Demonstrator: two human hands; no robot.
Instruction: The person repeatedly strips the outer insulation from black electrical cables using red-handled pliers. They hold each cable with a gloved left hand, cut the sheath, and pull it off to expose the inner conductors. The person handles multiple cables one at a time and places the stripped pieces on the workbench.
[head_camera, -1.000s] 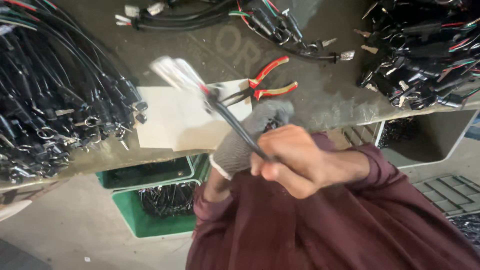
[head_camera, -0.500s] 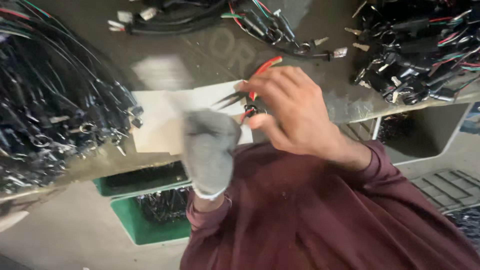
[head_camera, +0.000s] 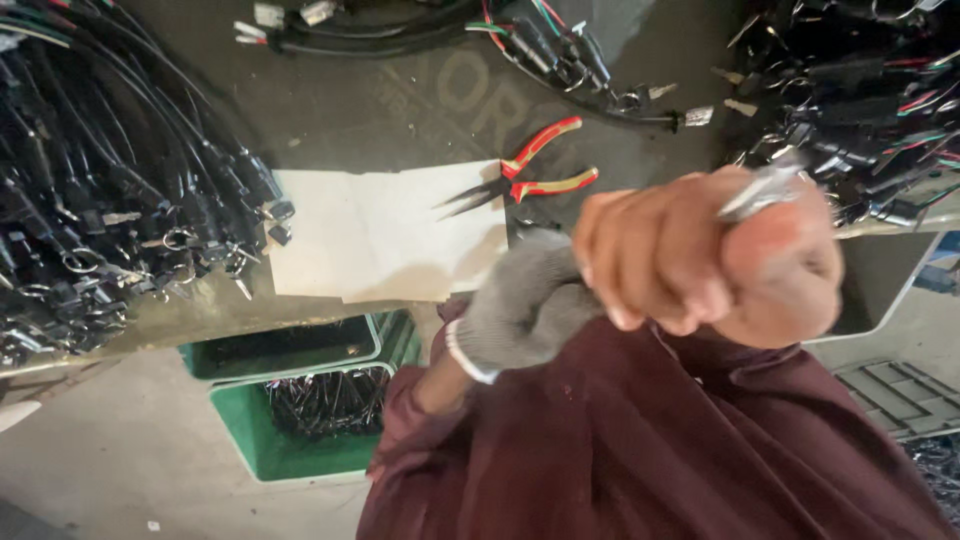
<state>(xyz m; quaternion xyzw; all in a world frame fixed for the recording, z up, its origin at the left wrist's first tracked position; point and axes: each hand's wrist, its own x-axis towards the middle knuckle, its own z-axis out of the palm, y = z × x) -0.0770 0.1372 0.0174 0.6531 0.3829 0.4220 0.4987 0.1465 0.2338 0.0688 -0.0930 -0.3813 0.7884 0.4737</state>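
Observation:
My right hand (head_camera: 705, 255) is bare and clenched in a fist close to the camera. A blurred silver metal tip (head_camera: 762, 188) sticks out of the top of it, the end of a cable whose body is hidden inside the fist. My left hand (head_camera: 520, 300) wears a grey knit glove and is pressed against the right fist from the left. Its fingers curl under, and I cannot see what they hold. Both hands hover over the near edge of the workbench (head_camera: 400, 110), above my maroon sleeves.
Red-and-yellow-handled pliers (head_camera: 540, 170) lie on the bench beside a white paper sheet (head_camera: 380, 230). Heaps of black cables lie at the left (head_camera: 100, 200), along the back (head_camera: 420, 30) and at the right (head_camera: 860, 100). Green crates (head_camera: 300, 440) with more cables stand below the bench.
A second ago both hands held a black cable with its silver ends pointing up and left. The right hand then reached toward the pliers, and is now a fist near the camera.

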